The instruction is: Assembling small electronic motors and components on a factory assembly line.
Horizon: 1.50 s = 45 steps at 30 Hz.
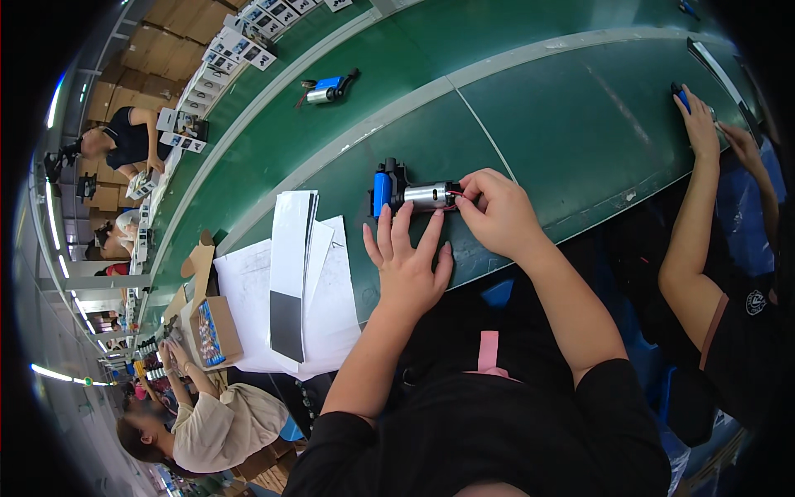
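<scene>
A motor assembly lies on the green bench before me: a silver cylindrical motor (427, 196) joined to a black plastic housing (396, 171) with a blue cylindrical cell (382, 194). My left hand (411, 269) has its fingers spread, the tips resting against the near side of the assembly. At the motor's right end, thin red wires (455, 194) stick out. The thumb and forefinger of my right hand (503, 217) are pinched together on them; the exact grip point is partly hidden by the fingers.
White sheets (248, 286) and a strip stack (287, 273) lie left, beside a cardboard box (217, 331) of small blue-ended parts. Another motor assembly (329, 88) sits on the green belt beyond. A co-worker's hands (701, 124) work at right; other people and white boxes (240, 45) are left.
</scene>
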Each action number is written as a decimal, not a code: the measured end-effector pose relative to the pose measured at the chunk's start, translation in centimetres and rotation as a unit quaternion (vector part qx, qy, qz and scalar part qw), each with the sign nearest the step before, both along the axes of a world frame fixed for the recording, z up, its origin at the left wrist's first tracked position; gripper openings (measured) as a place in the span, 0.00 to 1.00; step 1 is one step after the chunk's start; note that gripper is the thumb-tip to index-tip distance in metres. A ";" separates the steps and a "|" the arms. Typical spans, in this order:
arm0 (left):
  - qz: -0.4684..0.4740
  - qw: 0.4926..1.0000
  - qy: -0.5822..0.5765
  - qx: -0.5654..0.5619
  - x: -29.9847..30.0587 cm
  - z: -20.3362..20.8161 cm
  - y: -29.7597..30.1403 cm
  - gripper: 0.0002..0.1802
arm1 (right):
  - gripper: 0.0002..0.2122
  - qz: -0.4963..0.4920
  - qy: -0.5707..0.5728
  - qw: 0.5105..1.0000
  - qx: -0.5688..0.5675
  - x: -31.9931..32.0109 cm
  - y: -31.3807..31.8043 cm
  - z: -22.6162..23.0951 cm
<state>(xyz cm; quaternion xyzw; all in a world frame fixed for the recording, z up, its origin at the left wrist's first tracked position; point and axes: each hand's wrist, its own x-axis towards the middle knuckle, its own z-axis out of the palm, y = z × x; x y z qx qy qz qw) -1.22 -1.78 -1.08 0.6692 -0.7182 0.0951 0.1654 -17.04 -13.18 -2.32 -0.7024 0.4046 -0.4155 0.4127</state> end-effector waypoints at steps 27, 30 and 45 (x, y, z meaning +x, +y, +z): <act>0.095 0.916 0.370 -0.123 4.7 0.4 1.6 0.31 | 0.17 0.094 0.105 0.981 0.130 -1.0 -1.7 4.1; 0.103 0.896 0.407 -0.145 5.3 0.3 1.4 0.29 | 0.23 0.107 0.142 0.980 -0.093 -0.6 -1.2 5.6; 0.110 0.847 0.503 -0.134 5.4 -1.4 1.2 0.25 | 0.22 0.245 0.386 0.872 -0.174 5.6 -5.2 8.0</act>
